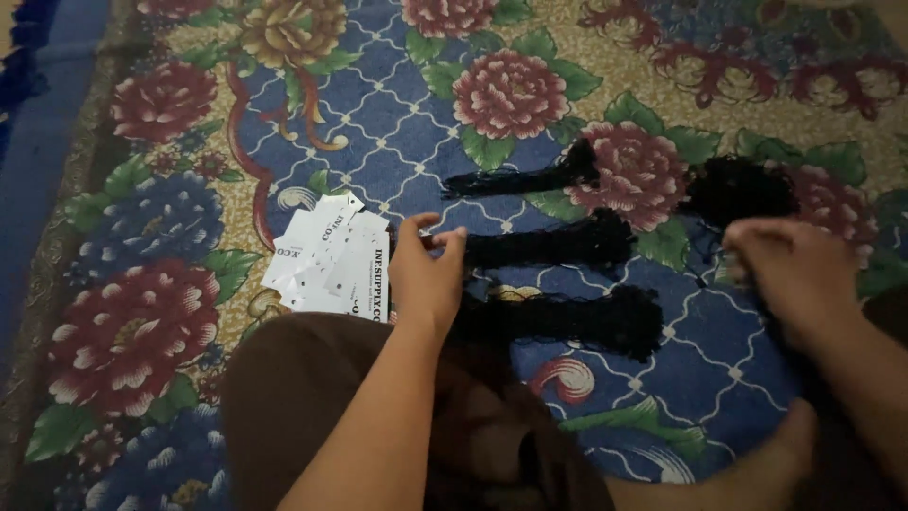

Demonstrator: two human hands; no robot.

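Observation:
My left hand (427, 272) pinches the near end of a black string bundle (553, 246) lying across the flowered carpet (151, 237). Another black bundle (515, 180) lies further away, and a third, thicker one (577, 317) lies closer to me. My right hand (794, 270) rests with fingers curled on a loose heap of black strings (742, 189) at the right; whether it grips any strings is unclear. A pile of white paper tags (326, 260) lies just left of my left hand.
My knee in brown cloth (303, 388) fills the lower middle, and a bare foot (757, 468) shows at the lower right. A blue strip (38, 151) borders the carpet on the left.

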